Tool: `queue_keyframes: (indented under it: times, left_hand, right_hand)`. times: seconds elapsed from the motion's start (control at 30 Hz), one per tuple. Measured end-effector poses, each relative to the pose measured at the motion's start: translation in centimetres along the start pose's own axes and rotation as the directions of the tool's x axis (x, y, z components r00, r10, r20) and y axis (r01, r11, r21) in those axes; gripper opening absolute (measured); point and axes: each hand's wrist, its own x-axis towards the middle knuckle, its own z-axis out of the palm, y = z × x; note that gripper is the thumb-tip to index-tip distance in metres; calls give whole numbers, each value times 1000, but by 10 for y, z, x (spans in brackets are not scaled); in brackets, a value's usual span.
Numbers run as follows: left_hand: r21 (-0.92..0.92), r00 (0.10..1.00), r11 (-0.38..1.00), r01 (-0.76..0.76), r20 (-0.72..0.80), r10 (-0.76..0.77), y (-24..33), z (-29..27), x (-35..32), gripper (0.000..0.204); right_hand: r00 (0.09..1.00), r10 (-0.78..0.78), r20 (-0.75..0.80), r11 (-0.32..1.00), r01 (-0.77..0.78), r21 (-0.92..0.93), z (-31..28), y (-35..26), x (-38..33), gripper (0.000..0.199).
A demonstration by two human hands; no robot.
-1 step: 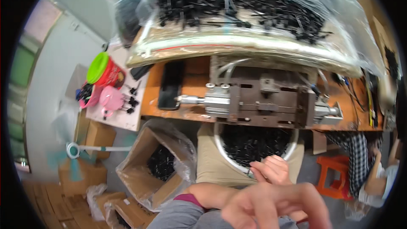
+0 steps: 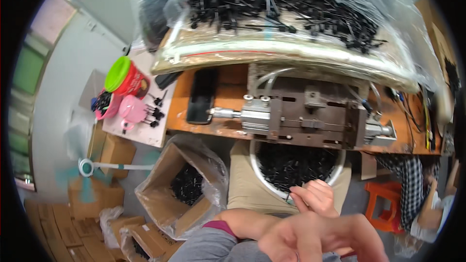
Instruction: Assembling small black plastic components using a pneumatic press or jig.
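Pinching a black part [image 2: 290, 195], left hand [image 2: 315, 198] over bowl [image 2: 257, 162]; right hand [image 2: 320, 237] open, blocking view.

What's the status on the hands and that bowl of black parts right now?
Left hand pinching a small black part at the white bowl rim. Right hand open, blurred, close to camera, empty. Metal fixture overhangs the bowl's far side.
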Motion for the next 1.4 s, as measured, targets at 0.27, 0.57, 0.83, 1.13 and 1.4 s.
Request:
queue_keyframes:
  times: [0.27, 0.57, 0.83, 1.13, 1.4]
  left_hand:
    - [-135, 993, 988, -76, 80, 87, -16, -5, -3, 35]
    - [-160, 965, 971, -175, 167, 202, -31, -22, -4, 32]
    - [-55, 1000, 998, -1, -8, 0, -7, -2, -5, 30]
    - [37, 996, 999, -36, 83, 33, -10, -14, -6, 29]
    - [119, 992, 991, -68, 114, 54, -3, -20, -5, 29]
  right_hand:
    - [997, 35, 69, 999, -36, 11, 5, -6, -9, 13]
    - [998, 18, 67, 1000, -18, 2, 2, -2, -6, 13]
    - [997, 29, 66, 1000, -29, 0, 3, -7, -6, 13]
    - [996, 27, 83, 999, -25, -19, 4, -7, -7, 13]
    - [994, 43, 101, 999, -43, -1, 5, -7, -7, 16]
